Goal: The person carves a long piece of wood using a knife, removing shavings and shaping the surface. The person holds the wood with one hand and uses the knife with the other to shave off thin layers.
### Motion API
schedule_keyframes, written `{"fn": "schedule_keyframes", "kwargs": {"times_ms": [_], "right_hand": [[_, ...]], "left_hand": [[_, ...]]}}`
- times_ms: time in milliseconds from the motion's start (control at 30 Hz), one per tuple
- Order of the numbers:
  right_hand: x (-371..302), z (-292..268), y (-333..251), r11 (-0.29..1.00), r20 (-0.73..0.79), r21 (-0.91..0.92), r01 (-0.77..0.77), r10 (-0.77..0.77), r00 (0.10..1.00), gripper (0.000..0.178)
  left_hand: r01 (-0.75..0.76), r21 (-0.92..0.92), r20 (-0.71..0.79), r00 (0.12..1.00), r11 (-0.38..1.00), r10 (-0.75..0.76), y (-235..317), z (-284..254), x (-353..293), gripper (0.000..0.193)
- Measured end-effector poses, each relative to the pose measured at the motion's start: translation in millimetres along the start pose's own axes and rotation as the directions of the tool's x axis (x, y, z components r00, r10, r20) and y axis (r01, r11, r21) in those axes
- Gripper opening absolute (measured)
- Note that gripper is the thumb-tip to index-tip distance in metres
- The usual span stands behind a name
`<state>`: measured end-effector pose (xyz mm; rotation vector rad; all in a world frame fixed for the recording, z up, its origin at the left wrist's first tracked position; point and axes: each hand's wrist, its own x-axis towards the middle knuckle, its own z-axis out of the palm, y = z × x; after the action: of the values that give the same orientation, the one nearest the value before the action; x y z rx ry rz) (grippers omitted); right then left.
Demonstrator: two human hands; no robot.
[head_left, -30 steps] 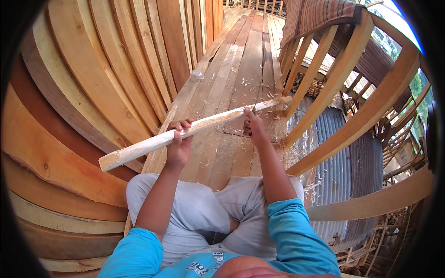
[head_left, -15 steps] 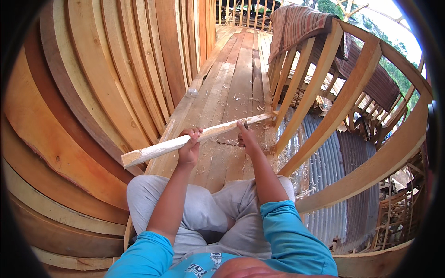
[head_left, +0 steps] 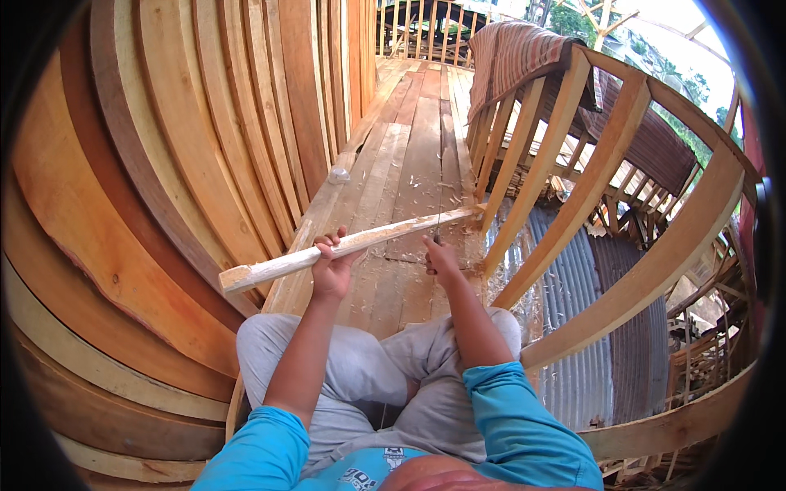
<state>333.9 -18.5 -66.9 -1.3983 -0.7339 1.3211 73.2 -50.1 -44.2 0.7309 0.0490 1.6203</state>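
A long, pale wooden pole [head_left: 286,263], shaved along its sides, slants across in front of my crossed legs. Its thick end is at the left and its thin end reaches the railing at the right. My left hand [head_left: 332,266] supports the thick part from below, with its fingers curled over the wood. In my right hand [head_left: 442,258], just on the near side of the pole's thinner half, is a knife [head_left: 438,229] held by its dark handle. The thin blade points away from me and overlaps the pole; whether it touches the wood cannot be seen.
Wood shavings lie scattered over the plank floor [head_left: 401,164]. Upright boards [head_left: 188,123] line the left side. Along the right runs a slatted wooden railing [head_left: 565,176] with a striped cloth [head_left: 520,61] over it. Corrugated metal sheets [head_left: 561,303] lie below, beyond the railing.
My right hand has drawn slightly toward me, and the knife blade now shows more upright across the pole. My left hand has turned a little, its fingers looser on the wood. The view has shifted slightly.
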Motion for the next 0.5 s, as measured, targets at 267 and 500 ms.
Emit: {"fn": "schedule_keyframes", "kwargs": {"times_ms": [267,500], "right_hand": [[18,-4,23,0.999,0.006,0.022,-0.025,0.025,1.000,0.033],[39,4,12,0.974,0.047,0.228,-0.012,0.001,0.999,0.041]], "left_hand": [[-0.084,0.041,0.078,0.994,0.996,0.080,22,2,4,0.032],[-0.187,0.227,0.354,0.930,0.956,0.098,31,4,15,0.039]]}}
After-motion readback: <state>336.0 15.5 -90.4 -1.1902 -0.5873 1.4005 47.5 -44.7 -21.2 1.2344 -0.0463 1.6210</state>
